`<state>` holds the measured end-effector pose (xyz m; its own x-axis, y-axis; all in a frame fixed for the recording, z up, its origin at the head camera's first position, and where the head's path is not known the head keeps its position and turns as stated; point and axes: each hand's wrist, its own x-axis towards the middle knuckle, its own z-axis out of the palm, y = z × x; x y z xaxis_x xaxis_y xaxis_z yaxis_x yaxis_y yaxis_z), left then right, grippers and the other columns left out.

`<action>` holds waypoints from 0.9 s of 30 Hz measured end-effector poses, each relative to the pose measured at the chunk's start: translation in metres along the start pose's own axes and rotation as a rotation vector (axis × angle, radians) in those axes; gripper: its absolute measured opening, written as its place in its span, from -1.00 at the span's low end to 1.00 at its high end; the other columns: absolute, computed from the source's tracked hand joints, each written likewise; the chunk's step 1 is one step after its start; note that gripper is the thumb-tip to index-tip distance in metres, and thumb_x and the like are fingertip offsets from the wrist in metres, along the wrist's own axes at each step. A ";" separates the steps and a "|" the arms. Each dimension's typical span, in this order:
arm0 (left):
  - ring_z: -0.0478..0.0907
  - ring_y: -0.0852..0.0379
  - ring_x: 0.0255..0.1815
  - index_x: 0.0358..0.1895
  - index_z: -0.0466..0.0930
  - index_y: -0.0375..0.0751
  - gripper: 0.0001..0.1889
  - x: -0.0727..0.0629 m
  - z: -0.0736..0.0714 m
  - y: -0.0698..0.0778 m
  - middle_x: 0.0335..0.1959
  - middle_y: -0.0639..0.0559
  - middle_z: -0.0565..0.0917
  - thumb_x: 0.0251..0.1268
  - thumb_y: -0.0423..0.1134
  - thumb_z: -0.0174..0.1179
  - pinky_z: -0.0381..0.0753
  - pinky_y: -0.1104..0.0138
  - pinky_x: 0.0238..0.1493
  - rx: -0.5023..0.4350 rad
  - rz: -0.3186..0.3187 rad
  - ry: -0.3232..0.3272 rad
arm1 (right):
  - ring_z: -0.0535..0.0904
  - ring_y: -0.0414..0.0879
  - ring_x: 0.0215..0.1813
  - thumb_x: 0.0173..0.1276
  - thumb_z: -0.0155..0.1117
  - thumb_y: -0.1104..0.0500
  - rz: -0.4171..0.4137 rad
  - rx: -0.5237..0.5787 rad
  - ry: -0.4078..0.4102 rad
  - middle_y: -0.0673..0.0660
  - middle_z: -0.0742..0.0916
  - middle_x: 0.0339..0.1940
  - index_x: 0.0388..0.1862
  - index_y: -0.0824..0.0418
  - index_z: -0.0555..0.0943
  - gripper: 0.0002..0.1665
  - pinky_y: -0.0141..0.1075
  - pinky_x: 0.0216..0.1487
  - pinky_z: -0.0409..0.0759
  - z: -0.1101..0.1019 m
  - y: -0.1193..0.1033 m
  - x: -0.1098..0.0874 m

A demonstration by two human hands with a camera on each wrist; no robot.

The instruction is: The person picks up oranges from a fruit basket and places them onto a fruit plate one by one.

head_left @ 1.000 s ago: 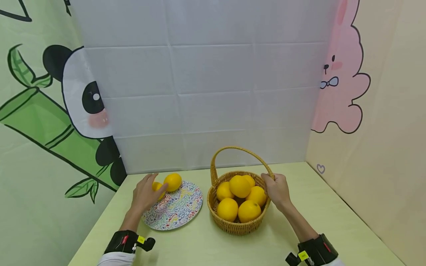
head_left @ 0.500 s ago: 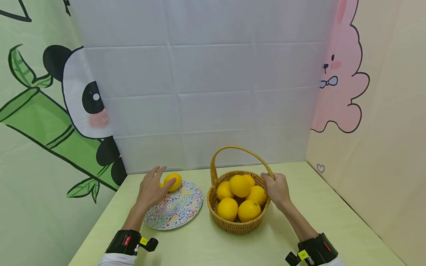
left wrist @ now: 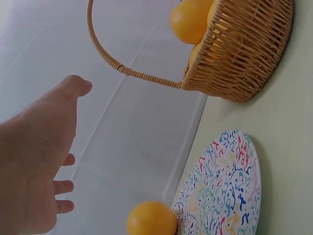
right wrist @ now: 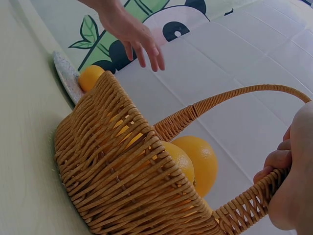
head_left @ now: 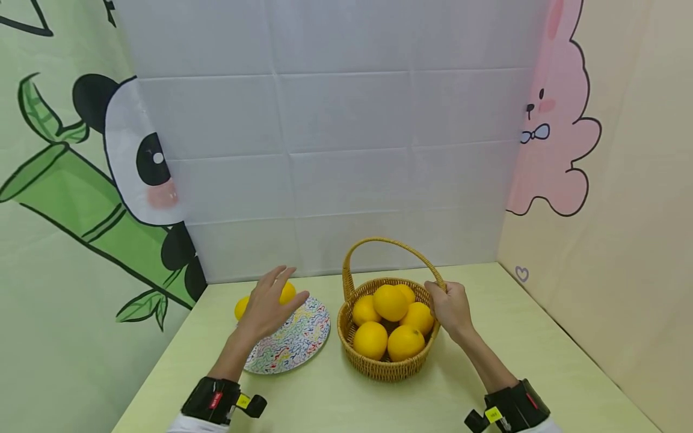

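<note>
My right hand (head_left: 450, 308) grips the right side of the handle of a wicker basket (head_left: 387, 371) on the table. Several oranges (head_left: 390, 302) are piled inside it. In the head view my left hand (head_left: 269, 305) hangs above a plate (head_left: 295, 346) with a multicoloured squiggle pattern, its fingers spread and nothing in them. Partly behind that hand, two oranges show on the plate's far side: one orange (head_left: 241, 308) to the left, another orange (head_left: 288, 293) to the right. From the left wrist view, the left hand (left wrist: 41, 156) is raised, apart from plate and basket.
The pale table (head_left: 335, 409) runs back to a white sheet (head_left: 346, 150) hung behind it. A wall with a panda picture (head_left: 138, 156) stands at left, and one with a pink rabbit (head_left: 557, 150) at right. The plate stands left of the basket.
My left hand has risen off the left orange on the plate and moved right, its fingers opening out. The right hand and the basket have stayed put.
</note>
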<state>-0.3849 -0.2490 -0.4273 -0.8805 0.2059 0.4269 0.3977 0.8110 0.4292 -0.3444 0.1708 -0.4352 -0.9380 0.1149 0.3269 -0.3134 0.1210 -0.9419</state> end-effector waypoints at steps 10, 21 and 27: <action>0.27 -0.41 0.80 0.78 0.35 0.05 -0.18 0.001 0.003 0.034 0.82 -0.20 0.32 0.61 0.25 0.33 0.35 -0.51 0.67 -0.010 0.114 0.000 | 0.19 -0.27 -0.75 0.73 0.13 0.17 0.011 0.004 0.001 -0.16 0.38 -0.82 -0.70 0.09 0.36 -0.36 -0.45 -0.70 0.14 0.000 -0.002 -0.001; 0.33 -0.37 0.78 0.75 0.41 0.07 -0.21 -0.005 0.011 0.070 0.80 -0.18 0.37 0.59 0.21 0.36 0.50 -0.44 0.60 -0.022 0.221 -0.025 | 0.19 -0.26 -0.75 0.74 0.13 0.15 0.018 0.000 0.004 -0.15 0.38 -0.82 -0.69 0.10 0.36 -0.37 -0.45 -0.69 0.15 0.001 -0.001 -0.001; 0.35 -0.33 0.77 0.72 0.45 0.01 -0.24 -0.003 0.020 0.088 0.78 -0.18 0.40 0.59 0.17 0.37 0.53 -0.38 0.61 -0.044 0.285 -0.039 | 0.18 -0.27 -0.75 0.74 0.14 0.15 0.017 0.004 0.008 -0.15 0.37 -0.82 -0.70 0.09 0.35 -0.36 -0.44 -0.70 0.13 0.000 -0.001 -0.001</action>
<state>-0.3528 -0.1675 -0.4068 -0.7408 0.4435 0.5045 0.6403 0.6933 0.3308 -0.3429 0.1703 -0.4345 -0.9420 0.1252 0.3115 -0.2981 0.1146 -0.9476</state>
